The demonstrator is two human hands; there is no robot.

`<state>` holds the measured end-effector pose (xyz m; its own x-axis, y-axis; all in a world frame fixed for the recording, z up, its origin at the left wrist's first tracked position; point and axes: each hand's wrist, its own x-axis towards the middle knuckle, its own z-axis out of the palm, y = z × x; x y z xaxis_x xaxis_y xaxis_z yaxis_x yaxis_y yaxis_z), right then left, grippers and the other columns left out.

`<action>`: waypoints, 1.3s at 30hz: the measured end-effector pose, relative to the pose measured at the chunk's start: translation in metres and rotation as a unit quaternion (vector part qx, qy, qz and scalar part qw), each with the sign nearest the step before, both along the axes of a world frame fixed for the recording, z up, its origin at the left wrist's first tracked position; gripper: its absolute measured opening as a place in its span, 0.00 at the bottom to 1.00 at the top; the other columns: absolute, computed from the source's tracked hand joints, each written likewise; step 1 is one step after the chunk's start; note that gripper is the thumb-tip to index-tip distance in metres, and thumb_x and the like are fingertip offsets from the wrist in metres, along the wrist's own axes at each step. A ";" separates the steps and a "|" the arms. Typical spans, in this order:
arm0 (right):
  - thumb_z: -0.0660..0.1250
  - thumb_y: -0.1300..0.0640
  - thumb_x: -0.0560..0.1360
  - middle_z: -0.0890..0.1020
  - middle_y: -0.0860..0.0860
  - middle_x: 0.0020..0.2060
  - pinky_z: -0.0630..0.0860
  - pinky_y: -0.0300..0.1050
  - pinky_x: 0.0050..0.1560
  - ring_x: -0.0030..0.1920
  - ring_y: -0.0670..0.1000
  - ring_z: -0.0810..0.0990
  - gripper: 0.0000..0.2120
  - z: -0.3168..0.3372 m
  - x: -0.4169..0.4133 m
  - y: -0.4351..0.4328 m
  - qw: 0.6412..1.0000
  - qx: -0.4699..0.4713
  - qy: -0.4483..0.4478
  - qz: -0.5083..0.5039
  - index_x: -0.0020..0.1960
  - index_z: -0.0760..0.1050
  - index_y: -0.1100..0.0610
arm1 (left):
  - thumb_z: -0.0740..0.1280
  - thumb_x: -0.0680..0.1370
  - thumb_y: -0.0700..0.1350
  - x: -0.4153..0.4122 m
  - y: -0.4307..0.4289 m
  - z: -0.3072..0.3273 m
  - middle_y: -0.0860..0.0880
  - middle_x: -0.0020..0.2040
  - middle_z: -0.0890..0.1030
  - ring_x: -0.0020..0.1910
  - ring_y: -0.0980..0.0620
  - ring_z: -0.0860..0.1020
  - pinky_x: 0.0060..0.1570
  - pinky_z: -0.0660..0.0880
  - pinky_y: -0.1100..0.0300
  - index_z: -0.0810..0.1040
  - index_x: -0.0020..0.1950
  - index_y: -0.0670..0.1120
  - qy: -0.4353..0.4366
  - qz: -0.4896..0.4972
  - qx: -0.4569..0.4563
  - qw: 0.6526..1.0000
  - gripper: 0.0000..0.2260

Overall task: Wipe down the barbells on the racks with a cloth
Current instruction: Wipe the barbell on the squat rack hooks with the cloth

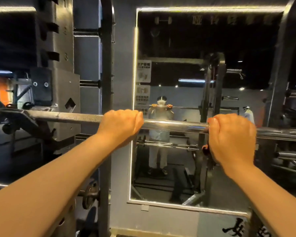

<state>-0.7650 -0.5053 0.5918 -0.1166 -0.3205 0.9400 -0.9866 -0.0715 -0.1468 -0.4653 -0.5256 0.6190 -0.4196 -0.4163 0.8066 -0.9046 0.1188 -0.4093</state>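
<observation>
A steel barbell (174, 125) runs across the view at chest height, its left end resting in the hook of a dark rack upright (58, 93). My left hand (121, 124) grips the bar over its knurled part, fingers curled over the top. Further right, my right hand (232, 142) is wrapped round the bar with a dark red cloth (205, 149) under the palm; only a scrap of cloth shows below and beside the fingers.
A large wall mirror (178, 48) with a lit frame hangs straight ahead and reflects a person, the rack and other bars. A weight plate (91, 195) sits low on the left upright. More rack steel and bars (290, 155) stand at the right.
</observation>
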 end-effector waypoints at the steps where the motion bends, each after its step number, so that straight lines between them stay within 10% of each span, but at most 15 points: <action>1: 0.48 0.47 0.84 0.78 0.52 0.41 0.64 0.57 0.64 0.45 0.56 0.74 0.24 -0.002 0.014 0.001 1.000 -0.004 -0.012 -0.006 0.47 0.80 0.55 | 0.58 0.83 0.50 -0.004 -0.003 -0.003 0.50 0.33 0.71 0.28 0.48 0.69 0.30 0.74 0.56 0.73 0.43 0.47 0.006 -0.001 -0.012 1.000 0.12; 6: 0.51 0.44 0.84 0.79 0.54 0.58 0.67 0.60 0.69 0.61 0.59 0.74 0.22 -0.012 0.072 -0.001 0.993 0.036 0.092 0.059 0.65 0.76 0.55 | 0.61 0.82 0.47 -0.011 -0.006 -0.002 0.48 0.28 0.72 0.24 0.46 0.69 0.29 0.74 0.56 0.66 0.37 0.49 0.072 -0.040 -0.017 0.996 0.14; 12: 0.47 0.36 0.83 0.79 0.50 0.41 0.77 0.55 0.46 0.43 0.56 0.78 0.27 0.012 0.023 -0.004 0.993 0.053 0.092 0.046 0.49 0.77 0.53 | 0.50 0.86 0.53 0.021 -0.003 0.012 0.53 0.38 0.69 0.35 0.49 0.73 0.36 0.75 0.54 0.65 0.49 0.50 -0.040 -0.009 0.072 0.997 0.11; 20: 0.50 0.46 0.85 0.78 0.55 0.58 0.63 0.64 0.73 0.62 0.60 0.73 0.22 -0.017 0.109 -0.005 0.998 0.016 0.039 0.037 0.65 0.77 0.56 | 0.43 0.84 0.53 0.047 -0.018 0.004 0.53 0.31 0.69 0.27 0.55 0.66 0.28 0.63 0.61 0.68 0.40 0.50 0.053 0.033 0.045 0.997 0.20; 26: 0.52 0.41 0.83 0.76 0.52 0.43 0.74 0.53 0.46 0.45 0.55 0.75 0.22 0.010 0.083 -0.001 0.995 0.031 0.084 0.051 0.50 0.75 0.56 | 0.48 0.83 0.52 0.057 -0.022 -0.003 0.55 0.27 0.59 0.22 0.57 0.57 0.27 0.53 0.64 0.66 0.36 0.49 0.056 -0.008 -0.020 0.998 0.18; 34: 0.50 0.46 0.83 0.78 0.56 0.65 0.62 0.64 0.75 0.69 0.61 0.73 0.25 -0.018 0.162 -0.005 0.996 0.019 0.071 0.047 0.72 0.73 0.58 | 0.41 0.82 0.50 0.046 -0.009 -0.001 0.54 0.30 0.63 0.25 0.56 0.61 0.27 0.55 0.60 0.66 0.41 0.49 0.044 0.025 -0.001 0.999 0.18; 39: 0.55 0.44 0.82 0.79 0.54 0.65 0.68 0.60 0.68 0.65 0.60 0.76 0.26 -0.015 0.156 -0.009 0.981 0.004 0.177 0.077 0.73 0.72 0.56 | 0.51 0.85 0.49 0.047 -0.002 0.003 0.50 0.35 0.72 0.31 0.49 0.72 0.32 0.65 0.56 0.69 0.44 0.47 0.027 0.029 0.004 0.999 0.14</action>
<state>-0.6086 -0.5144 0.5765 0.2674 -0.3164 0.9102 -0.9535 -0.2232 0.2025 -0.4188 -0.5281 0.6224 -0.3510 -0.4449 0.8239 -0.9306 0.0679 -0.3597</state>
